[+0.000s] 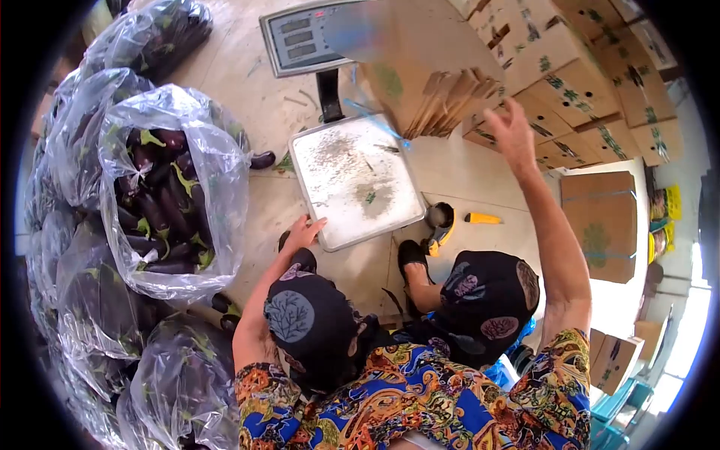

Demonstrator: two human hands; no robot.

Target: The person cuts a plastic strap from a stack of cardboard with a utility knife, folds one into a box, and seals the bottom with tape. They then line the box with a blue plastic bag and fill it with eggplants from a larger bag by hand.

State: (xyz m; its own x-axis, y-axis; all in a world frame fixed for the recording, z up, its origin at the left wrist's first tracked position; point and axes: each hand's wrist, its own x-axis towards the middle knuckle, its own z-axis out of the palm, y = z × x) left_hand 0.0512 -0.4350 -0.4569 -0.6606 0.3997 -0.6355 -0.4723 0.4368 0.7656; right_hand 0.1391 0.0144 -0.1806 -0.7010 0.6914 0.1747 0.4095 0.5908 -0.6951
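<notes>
My left hand [304, 232] rests at the near left corner of the white platform scale [352, 180], its fingers stretched onto the edge. Dirt and plant bits lie on the scale's plate. Raised on the right, my right hand [513, 135] has its fingers apart and holds nothing that I can see. Nearest to it is a bundle of flattened cardboard boxes [424, 82], beyond the plate, with blue strapping beside it. To the left stands an unsealed clear plastic bag [225, 176] full of eggplants [171, 210].
More bagged eggplants [184, 375] line the left side. The scale's display [300, 37] stands at the back. A tape dispenser [440, 223] and a yellow utility knife [483, 218] lie right of the plate. Stacked cartons [574, 82] fill the back right.
</notes>
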